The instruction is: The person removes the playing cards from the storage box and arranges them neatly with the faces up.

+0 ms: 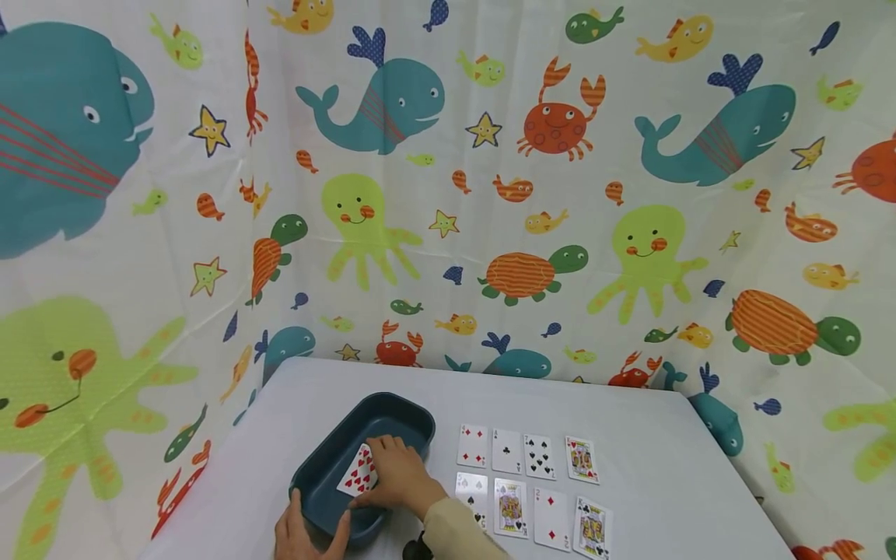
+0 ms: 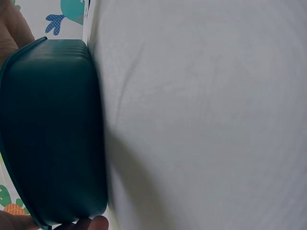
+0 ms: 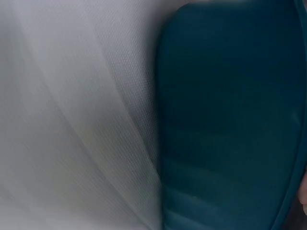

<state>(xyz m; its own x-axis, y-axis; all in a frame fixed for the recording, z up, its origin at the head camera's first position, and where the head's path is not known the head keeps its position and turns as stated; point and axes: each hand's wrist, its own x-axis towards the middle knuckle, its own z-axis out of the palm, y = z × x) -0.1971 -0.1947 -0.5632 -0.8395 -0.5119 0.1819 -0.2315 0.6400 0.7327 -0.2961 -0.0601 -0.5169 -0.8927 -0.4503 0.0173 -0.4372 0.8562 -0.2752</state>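
Note:
A dark teal bin (image 1: 318,467) stands on the white table. My left hand (image 1: 308,535) grips its near left end, fingers on the outer side and thumb near the rim; in the left wrist view its fingertips (image 2: 98,223) curl at the bin's lower side. Over the bin, my right hand (image 1: 406,478) holds a playing card (image 1: 358,471) with red hearts, fingers at its far edge and thumb at its near edge. The right part of that card is hidden by the hand. Only the bin's outer wall (image 3: 230,115) and the tablecloth fill most of the right wrist view.
Right of the bin, several playing cards lie face up in two rows, among them a four of diamonds (image 1: 472,446), a two of diamonds (image 1: 551,519) and a king (image 1: 592,529) at the near right. Behind the table (image 1: 665,467) hangs a sea-animal curtain (image 1: 434,233).

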